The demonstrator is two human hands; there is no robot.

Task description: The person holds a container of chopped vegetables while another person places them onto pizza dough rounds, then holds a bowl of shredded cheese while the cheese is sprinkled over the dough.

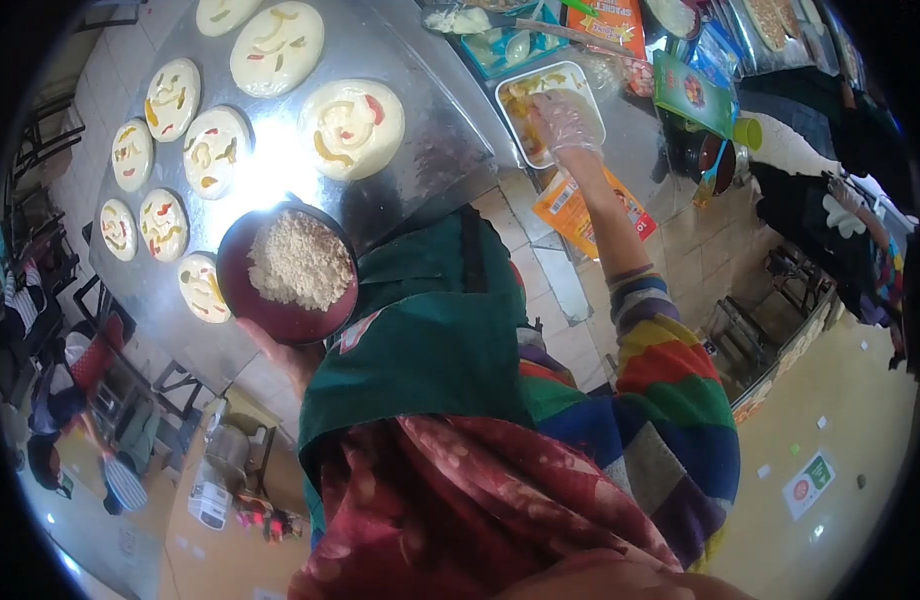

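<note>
My left hand [277, 357] supports a dark reddish bowl [248, 305] from below, its fingers mostly hidden under the rim. Pale, crumbly topping [300, 260] fills part of the bowl. Inside a white rectangular tub [598, 95], my right hand [563, 122] wears a clear plastic glove. Its fingers are bent together among yellow and orange strips [525, 92]; what they grip is hidden. Left of the tub, a large round of glossy dough [365, 150] carries red, yellow and green strips, close above the bowl. Smaller decorated dough rounds [217, 150] lie around it.
The metal table [435, 130] ends near my green apron [420, 370]. An orange packet [580, 212] lies below the tub. A green box [692, 92], a jar [718, 165] and other packets crowd the right side. Other people [55, 400] are at the far left.
</note>
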